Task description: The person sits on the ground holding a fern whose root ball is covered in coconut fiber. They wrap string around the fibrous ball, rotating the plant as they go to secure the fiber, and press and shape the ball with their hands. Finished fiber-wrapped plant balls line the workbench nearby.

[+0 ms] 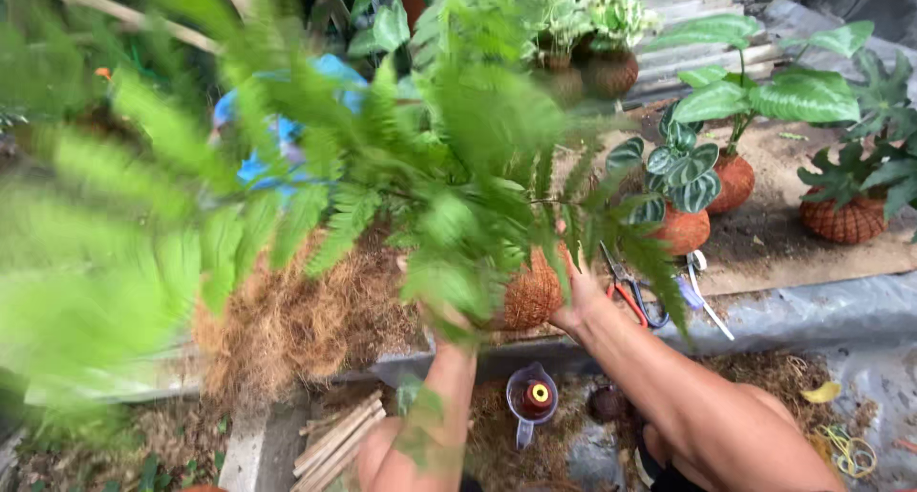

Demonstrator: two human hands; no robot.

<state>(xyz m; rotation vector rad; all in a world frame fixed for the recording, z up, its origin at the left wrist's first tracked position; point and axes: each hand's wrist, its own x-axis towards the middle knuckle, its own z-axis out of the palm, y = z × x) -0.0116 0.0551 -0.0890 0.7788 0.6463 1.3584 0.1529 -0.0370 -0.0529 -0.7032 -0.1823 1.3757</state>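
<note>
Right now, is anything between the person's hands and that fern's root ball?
Nothing visible. The right hand rests on the root ball. The left hand is mostly hidden behind drooping fern fronds, so its contact is unclear.

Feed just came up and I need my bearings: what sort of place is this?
Likely an outdoor plant workshop. Finished plants with fibre-wrapped root balls stand on a board, a loose coir heap lies beside it, and both hands, left and right, hold a fern ball.

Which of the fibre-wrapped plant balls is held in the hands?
The fern ball, held between the left hand and right hand; the other balls rest on the board.
</note>
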